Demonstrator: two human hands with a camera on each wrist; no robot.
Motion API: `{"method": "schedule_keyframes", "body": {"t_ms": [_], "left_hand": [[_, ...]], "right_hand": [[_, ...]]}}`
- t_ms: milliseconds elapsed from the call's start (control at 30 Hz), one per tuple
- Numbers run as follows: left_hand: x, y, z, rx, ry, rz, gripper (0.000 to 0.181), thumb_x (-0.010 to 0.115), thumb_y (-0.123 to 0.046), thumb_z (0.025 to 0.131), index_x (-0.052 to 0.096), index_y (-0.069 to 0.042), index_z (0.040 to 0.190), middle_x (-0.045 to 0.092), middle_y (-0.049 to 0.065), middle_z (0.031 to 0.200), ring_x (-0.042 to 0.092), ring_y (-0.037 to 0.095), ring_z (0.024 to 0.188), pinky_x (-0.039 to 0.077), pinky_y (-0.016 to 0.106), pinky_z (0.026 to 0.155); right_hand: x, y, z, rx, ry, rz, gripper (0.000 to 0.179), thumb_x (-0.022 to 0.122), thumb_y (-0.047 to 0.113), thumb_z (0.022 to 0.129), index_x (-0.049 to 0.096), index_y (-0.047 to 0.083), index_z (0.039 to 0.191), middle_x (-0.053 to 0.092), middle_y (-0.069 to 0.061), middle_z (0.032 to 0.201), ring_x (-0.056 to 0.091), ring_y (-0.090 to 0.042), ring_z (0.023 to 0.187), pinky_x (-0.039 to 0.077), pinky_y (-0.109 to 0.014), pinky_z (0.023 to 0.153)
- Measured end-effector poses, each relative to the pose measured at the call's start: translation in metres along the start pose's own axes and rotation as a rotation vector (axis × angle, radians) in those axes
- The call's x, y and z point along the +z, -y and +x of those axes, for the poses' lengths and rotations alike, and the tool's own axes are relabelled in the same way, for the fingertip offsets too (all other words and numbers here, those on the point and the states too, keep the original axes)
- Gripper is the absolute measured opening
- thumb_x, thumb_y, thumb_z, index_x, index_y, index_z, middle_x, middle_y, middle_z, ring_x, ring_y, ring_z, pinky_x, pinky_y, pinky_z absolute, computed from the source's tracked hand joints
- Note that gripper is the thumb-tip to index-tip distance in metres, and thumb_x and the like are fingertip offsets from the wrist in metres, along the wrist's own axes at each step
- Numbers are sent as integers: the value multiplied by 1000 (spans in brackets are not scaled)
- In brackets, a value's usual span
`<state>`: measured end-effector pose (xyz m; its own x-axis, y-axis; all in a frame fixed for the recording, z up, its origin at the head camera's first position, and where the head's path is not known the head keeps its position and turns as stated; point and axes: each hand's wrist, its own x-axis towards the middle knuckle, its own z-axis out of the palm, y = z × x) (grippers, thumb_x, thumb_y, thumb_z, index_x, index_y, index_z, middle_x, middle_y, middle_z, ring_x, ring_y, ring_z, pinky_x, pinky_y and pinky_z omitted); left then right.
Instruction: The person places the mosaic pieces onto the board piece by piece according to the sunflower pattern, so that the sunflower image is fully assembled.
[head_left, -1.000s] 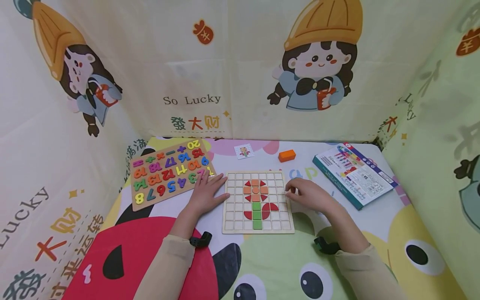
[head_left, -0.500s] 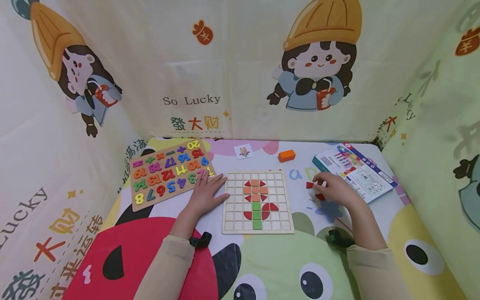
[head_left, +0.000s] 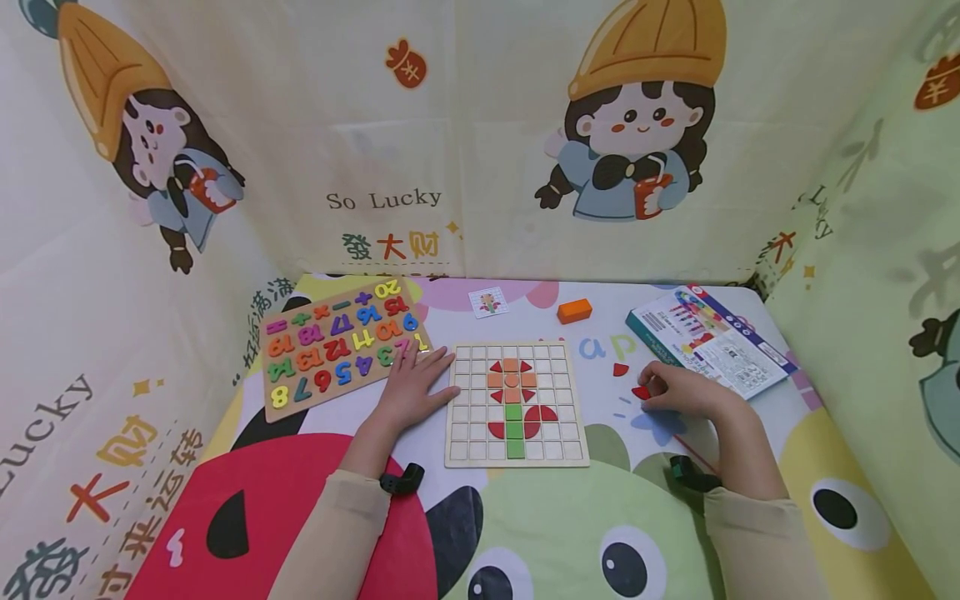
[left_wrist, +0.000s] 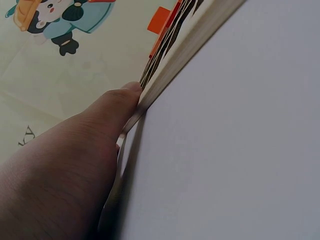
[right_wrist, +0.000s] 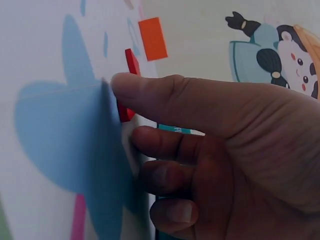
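On the wooden grid board point(head_left: 555, 450) lies a flower of orange, red and green pieces. My left hand point(head_left: 411, 390) is spread flat, its thumb at the board's left edge; its fingertips lie over the near corner of a number puzzle board point(head_left: 279, 408). In the left wrist view that thumb point(left_wrist: 112, 107) touches the grid board's edge. To the right, my right hand point(head_left: 686, 390) pinches a red quarter-circle piece point(head_left: 640, 392) on the tablecloth between thumb and forefinger. The thumb partly covers this piece in the right wrist view, where the forefinger is hidden. Another red piece point(head_left: 620, 370) lies just beyond.
A small picture card point(head_left: 488, 302) and an orange block point(head_left: 574, 312) sit behind the grid board. At the right lies a flat printed box point(head_left: 712, 350), close behind my right hand. Patterned cloth walls point(head_left: 480, 167) stand around the table.
My right hand has moved right from the grid board's edge, first to the farther red piece, then to the nearer one. The left hand has stayed still.
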<state>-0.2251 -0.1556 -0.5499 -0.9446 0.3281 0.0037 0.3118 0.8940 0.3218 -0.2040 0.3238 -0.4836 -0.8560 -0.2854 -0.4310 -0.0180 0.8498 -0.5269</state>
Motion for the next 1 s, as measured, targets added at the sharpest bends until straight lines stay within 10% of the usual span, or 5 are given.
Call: {"method": "schedule_keyframes", "body": {"t_ms": [1000], "left_hand": [[-1, -2, 0, -11, 12, 0, 74, 52, -68, 90, 35, -34, 154, 28, -8, 163, -7, 35, 155, -10, 55, 123]], "right_hand": [[5, -3, 13, 1, -86, 9, 29, 67, 29, 93, 59, 13, 116, 61, -6, 99, 54, -20, 87, 46, -29, 72]]}}
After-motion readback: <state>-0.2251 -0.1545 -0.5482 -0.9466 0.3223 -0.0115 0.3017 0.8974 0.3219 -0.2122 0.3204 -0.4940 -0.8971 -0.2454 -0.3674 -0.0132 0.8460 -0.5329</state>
